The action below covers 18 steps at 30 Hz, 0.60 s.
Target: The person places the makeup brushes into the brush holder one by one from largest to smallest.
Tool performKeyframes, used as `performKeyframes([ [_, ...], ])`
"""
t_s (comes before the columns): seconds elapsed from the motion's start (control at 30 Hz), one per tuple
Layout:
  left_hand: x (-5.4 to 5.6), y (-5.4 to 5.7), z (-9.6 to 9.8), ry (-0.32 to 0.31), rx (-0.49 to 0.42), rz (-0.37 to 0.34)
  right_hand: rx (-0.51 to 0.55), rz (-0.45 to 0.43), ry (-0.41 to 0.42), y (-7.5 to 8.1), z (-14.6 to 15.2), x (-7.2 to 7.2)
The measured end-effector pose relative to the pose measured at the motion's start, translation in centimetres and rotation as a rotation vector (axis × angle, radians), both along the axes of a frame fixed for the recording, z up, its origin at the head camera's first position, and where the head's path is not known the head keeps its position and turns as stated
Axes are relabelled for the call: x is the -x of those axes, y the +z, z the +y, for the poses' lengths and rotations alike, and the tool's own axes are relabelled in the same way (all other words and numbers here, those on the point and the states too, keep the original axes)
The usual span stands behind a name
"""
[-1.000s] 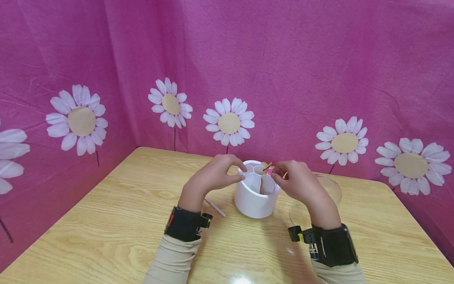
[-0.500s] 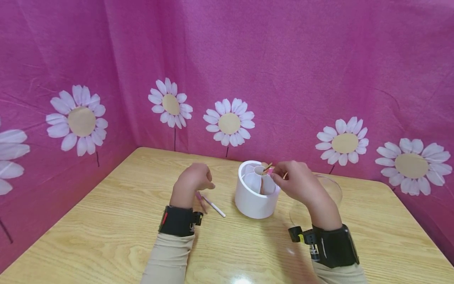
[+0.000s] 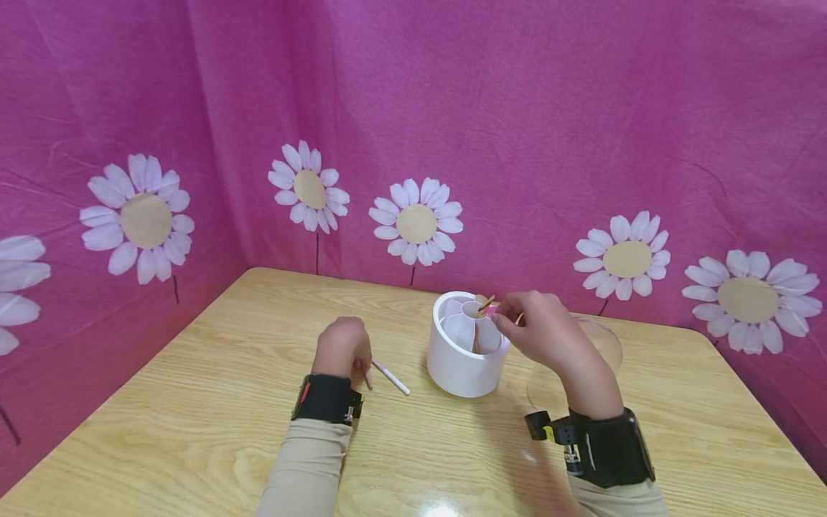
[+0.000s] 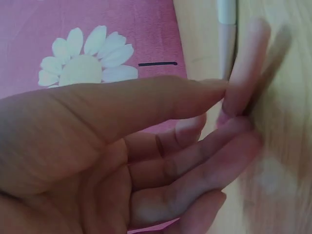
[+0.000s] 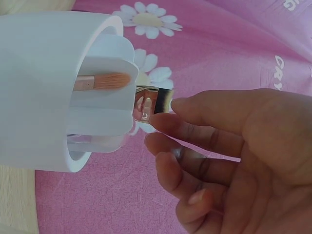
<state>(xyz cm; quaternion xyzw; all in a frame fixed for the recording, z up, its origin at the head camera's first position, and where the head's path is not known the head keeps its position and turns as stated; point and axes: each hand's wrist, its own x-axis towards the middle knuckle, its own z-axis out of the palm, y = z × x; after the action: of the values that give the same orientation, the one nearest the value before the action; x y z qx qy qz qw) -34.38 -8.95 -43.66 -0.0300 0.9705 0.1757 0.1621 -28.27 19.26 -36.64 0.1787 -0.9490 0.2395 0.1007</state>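
Observation:
A white round makeup brush holder (image 3: 465, 370) with several compartments stands on the table, brushes inside it. At its right rim my right hand (image 3: 545, 334) holds thumb and forefinger against the head of a makeup brush (image 5: 146, 105) with a coppery ferrule and dark, pale-tipped bristles. Another brush (image 5: 109, 81) with orange-brown bristles leans in a compartment. Left of the holder, my left hand (image 3: 342, 345) is low over the table, thumb and fingertips pinching a slim pinkish brush (image 4: 249, 58). Beside it lies a white-and-pink brush (image 3: 391, 378).
A clear, see-through round cover (image 3: 604, 345) lies right of the holder, partly behind my right wrist. The wooden table (image 3: 213, 402) meets a pink curtain (image 3: 517, 108) with printed daisies along its back and left edges.
My left hand has left the holder's rim, moved left and down to the table, and taken hold of the pinkish brush. My right hand stays at the holder's right rim.

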Motion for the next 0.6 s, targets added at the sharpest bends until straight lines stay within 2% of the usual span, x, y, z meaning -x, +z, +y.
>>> performKeyframes([
  [0.17,0.2,-0.2,-0.2,0.004,-0.013,-0.023,-0.002,0.003,0.005,0.0,0.0,0.0],
  [0.23,0.0,-0.3,-0.3,0.000,-0.007,0.012,-0.003,0.002,0.008,0.0,0.0,0.0],
  [0.33,-0.4,-0.1,-0.6,-0.007,-0.014,0.104,-0.004,0.001,0.008,0.0,0.0,0.0],
  [0.43,-0.6,0.3,-0.8,-0.008,-0.055,0.180,-0.005,0.001,0.008,0.0,0.0,0.0],
  [0.6,-0.5,1.3,-0.7,0.012,-0.141,0.202,-0.004,0.003,0.013,0.0,-0.1,0.0],
])
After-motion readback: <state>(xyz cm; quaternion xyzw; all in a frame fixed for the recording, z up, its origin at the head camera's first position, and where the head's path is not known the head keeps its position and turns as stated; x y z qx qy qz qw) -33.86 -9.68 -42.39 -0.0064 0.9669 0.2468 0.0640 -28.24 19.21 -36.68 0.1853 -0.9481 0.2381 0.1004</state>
